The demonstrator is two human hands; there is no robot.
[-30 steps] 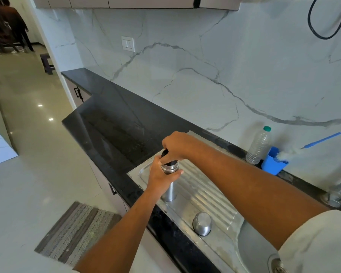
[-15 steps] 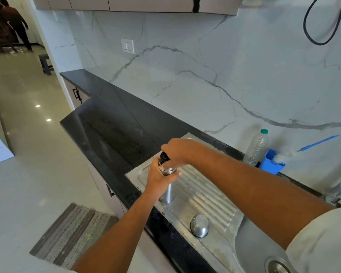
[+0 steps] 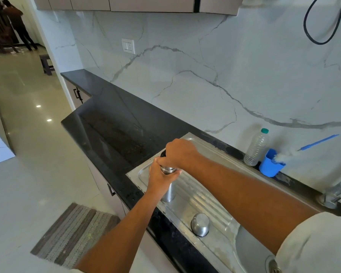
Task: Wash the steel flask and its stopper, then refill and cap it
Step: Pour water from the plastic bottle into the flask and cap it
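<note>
The steel flask stands upright on the ribbed steel drainboard beside the sink. My left hand grips the flask's upper body from the near side. My right hand is curled over the top and grips the black stopper, of which only a dark edge shows. The flask's mouth is hidden under my right hand. A steel cup-shaped cap lies upside down on the drainboard, nearer to me.
A clear plastic bottle with a green lid and a blue cup holding a blue-handled brush stand against the marble wall. A tap is at the right, the sink bowl below it. Black counter stretches left; a person stands far off.
Both hands stay on the flask and stopper. My right hand has turned slightly over the stopper, and the view has shifted a little.
</note>
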